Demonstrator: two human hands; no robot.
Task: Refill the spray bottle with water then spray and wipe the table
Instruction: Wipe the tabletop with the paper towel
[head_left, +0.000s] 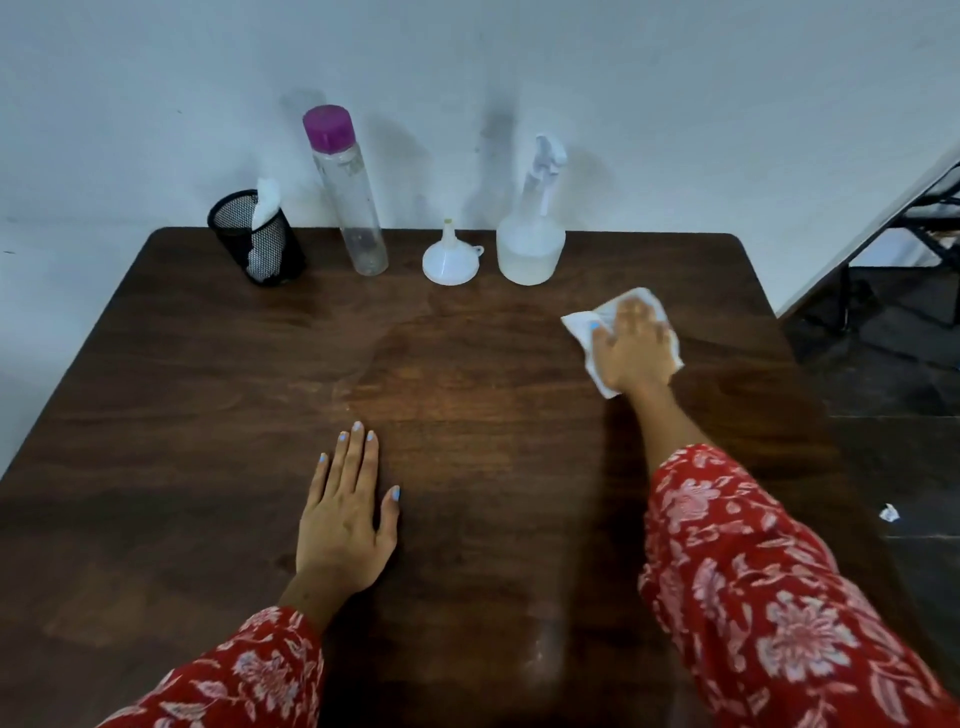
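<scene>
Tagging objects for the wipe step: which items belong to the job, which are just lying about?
Job: spray bottle; water bottle; funnel; cloth under right hand; table.
Lying about: mesh cup holding tissue; paper scrap on the floor.

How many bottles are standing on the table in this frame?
2. The purple-capped bottle stands at the back edge, between the mesh cup and the funnel. The spray bottle stands right of the funnel. None looks hidden.
</scene>
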